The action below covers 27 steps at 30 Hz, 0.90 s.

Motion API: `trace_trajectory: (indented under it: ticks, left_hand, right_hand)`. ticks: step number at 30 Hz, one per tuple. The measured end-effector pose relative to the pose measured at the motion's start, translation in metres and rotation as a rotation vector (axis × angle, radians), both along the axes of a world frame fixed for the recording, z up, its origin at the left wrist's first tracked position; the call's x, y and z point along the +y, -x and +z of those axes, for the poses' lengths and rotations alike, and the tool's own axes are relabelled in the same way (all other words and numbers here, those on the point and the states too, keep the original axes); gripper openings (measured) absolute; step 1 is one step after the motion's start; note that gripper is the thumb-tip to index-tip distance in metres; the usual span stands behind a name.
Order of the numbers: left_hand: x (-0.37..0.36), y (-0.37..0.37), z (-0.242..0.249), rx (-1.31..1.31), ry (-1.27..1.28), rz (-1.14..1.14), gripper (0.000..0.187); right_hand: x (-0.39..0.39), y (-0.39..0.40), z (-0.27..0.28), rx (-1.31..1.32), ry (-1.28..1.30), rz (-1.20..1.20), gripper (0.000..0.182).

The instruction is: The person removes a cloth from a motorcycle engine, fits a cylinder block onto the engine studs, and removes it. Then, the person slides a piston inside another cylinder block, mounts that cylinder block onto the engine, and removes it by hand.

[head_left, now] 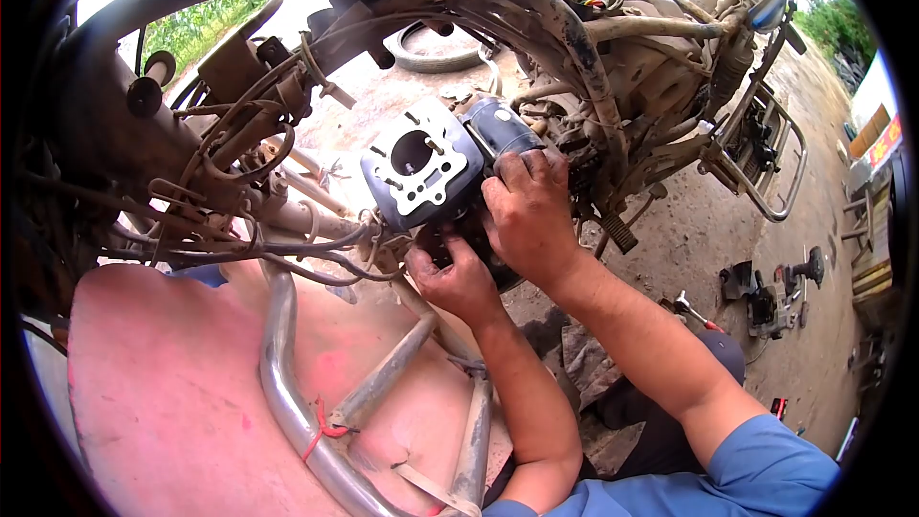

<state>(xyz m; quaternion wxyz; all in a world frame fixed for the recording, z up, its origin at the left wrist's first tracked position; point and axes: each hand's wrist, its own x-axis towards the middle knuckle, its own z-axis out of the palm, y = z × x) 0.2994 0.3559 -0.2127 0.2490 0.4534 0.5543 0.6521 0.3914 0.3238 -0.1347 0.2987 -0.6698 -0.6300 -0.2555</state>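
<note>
An engine cylinder block (pixel 383 193) stands on a motorcycle's engine, its pale gasketed top face (pixel 443 169) and round bore facing up, with several studs standing out of the face. Just below the block, my left hand (pixel 458 278) has its thumb and fingers curled at the dark lower engine; what lies between them is hidden. My right hand (pixel 532 206) is bent against the right side of the block, below a black cylindrical part (pixel 503 126). Its fingers are closed, and their tips are partly out of sight.
The motorcycle frame tube (pixel 574 38) arches over the engine. A pink panel (pixel 163 373) and a chrome crash bar (pixel 280 354) with red string (pixel 327 428) are on the left. A tyre (pixel 436 62) lies behind. Loose parts (pixel 766 302) and a red-handled tool (pixel 697 310) are on the ground at right.
</note>
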Motion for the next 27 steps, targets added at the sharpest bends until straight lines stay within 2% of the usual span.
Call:
trace_trajectory:
  ticks: [2, 5, 12, 15, 21, 23, 27]
  left_hand:
    - [-0.002, 0.0014, 0.0019, 0.089, -0.014, -0.019, 0.019]
    - [-0.0006, -0.0007, 0.0013, -0.015, 0.02, -0.03, 0.019]
    - [-0.0005, 0.0004, -0.0008, 0.039, -0.009, -0.025, 0.019]
    - [-0.0006, -0.0022, 0.0013, -0.028, 0.041, -0.023, 0.019]
    - [-0.0015, 0.0011, 0.0021, 0.045, 0.02, -0.03, 0.019]
    - [-0.0005, -0.0015, 0.0032, -0.032, 0.037, -0.031, 0.02]
    - [-0.0008, -0.0006, 0.0053, 0.0, 0.058, -0.021, 0.019]
  right_hand:
    - [-0.0008, 0.0011, -0.0021, -0.032, 0.005, 0.036, 0.006]
    - [-0.0028, 0.0044, 0.001, -0.019, -0.007, 0.003, 0.004]
    - [0.0025, 0.0051, -0.0066, -0.038, -0.06, -0.032, 0.004]
    - [0.0009, 0.0065, -0.0052, -0.021, -0.027, 0.025, 0.003]
    - [0.0021, 0.0039, -0.0022, 0.008, 0.007, -0.046, 0.005]
    - [0.0016, 0.0047, -0.004, -0.033, -0.016, -0.01, 0.004]
    - [0.0012, 0.0089, -0.0041, -0.024, -0.058, 0.02, 0.005]
